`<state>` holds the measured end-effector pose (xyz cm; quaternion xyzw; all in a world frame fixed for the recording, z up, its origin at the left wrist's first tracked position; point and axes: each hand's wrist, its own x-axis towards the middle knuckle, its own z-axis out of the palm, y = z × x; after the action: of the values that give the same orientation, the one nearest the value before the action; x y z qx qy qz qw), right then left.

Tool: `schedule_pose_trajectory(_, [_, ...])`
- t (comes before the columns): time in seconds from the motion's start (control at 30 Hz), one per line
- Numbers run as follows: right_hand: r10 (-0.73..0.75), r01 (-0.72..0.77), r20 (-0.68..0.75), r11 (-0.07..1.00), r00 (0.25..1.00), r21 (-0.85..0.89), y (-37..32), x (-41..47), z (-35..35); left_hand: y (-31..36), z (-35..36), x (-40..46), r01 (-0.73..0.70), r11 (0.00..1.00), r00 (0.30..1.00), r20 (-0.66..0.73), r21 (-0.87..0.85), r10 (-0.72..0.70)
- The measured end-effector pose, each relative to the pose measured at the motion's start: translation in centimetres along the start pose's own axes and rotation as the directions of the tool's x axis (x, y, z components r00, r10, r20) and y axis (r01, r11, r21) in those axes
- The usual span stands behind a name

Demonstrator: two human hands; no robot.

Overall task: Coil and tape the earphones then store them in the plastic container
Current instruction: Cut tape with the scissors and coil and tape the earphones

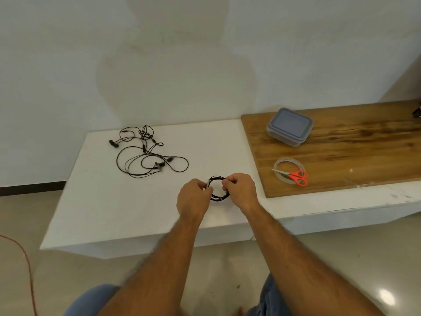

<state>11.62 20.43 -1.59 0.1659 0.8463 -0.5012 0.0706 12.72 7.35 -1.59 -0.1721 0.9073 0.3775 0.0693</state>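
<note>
A coiled black earphone cable [216,198] forms a small ring just above the white table [95,201]. My left hand [193,198] pinches the ring's left side, where a pale strip of tape shows. My right hand [240,190] pinches the ring's right side. A tangle of loose black earphones [145,153] lies at the table's back left. The lidded plastic container [289,127] sits shut on the wooden board [364,156] to the right. A clear tape roll [287,164] lies nearer on that board, with red-handled scissors [296,176] resting across it.
The wall rises right behind the table and the board. A dark object [417,112] shows at the board's far right edge. An orange cord [25,265] runs across the floor at the lower left. My knees in blue fabric fill the bottom edge.
</note>
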Motion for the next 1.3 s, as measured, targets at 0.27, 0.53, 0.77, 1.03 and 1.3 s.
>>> schedule_pose_trajectory(0.27, [-0.058, 0.026, -0.071, 0.923, 0.996, -0.385, 1.5, 2.4, 1.4, -0.4, 2.4, 1.8, 0.003, 0.994, 0.999, -0.033, 0.108, 0.0])
schedule_pose_trajectory(0.53, [-0.187, 0.076, -0.098, 0.746, 0.978, -0.661, 1.9, 3.1, 1.2, -0.8, 2.7, 1.9, 0.007, 0.997, 0.999, -0.041, 0.081, -0.004])
schedule_pose_trajectory(0.77, [-0.153, 0.098, -0.044, 0.803, 0.987, -0.588, 1.5, 2.9, 0.8, -0.6, 2.5, 1.8, 0.012, 0.997, 1.0, -0.03, 0.071, -0.01])
schedule_pose_trajectory(1.03, [-0.122, 0.073, -0.081, 0.89, 0.989, -0.45, 1.2, 2.8, -0.6, -0.6, 2.5, 2.2, 0.02, 0.999, 0.999, -0.027, 0.044, -0.019])
schedule_pose_trajectory(1.3, [-0.108, 0.074, -0.059, 0.906, 0.992, -0.417, 1.4, 2.9, -1.6, -0.8, 2.4, 2.3, 0.018, 1.0, 0.999, -0.029, -0.007, -0.018])
